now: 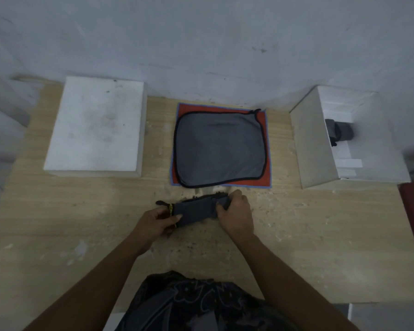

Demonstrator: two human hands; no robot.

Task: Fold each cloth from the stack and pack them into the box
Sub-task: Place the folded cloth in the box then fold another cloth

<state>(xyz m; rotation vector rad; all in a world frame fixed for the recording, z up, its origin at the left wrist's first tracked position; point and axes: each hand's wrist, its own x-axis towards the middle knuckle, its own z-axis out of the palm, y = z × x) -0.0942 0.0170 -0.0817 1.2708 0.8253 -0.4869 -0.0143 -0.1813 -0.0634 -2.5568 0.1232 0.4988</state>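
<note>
Dark patterned garment (196, 304) is cut off at the bottom. Left hand (157, 220) and right hand (236, 212) each grip an end of a narrow dark-grey folded cloth (196, 210) on the pale wooden table (81, 211); folds too murky to count.

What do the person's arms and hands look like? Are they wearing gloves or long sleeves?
No gloves and no long sleeves. The left hand and right hand are bare, and so are the left forearm and right forearm. No watch or bracelet shows on either wrist. Lower down, the person wears a dark garment with a pale swirly pattern.
</note>
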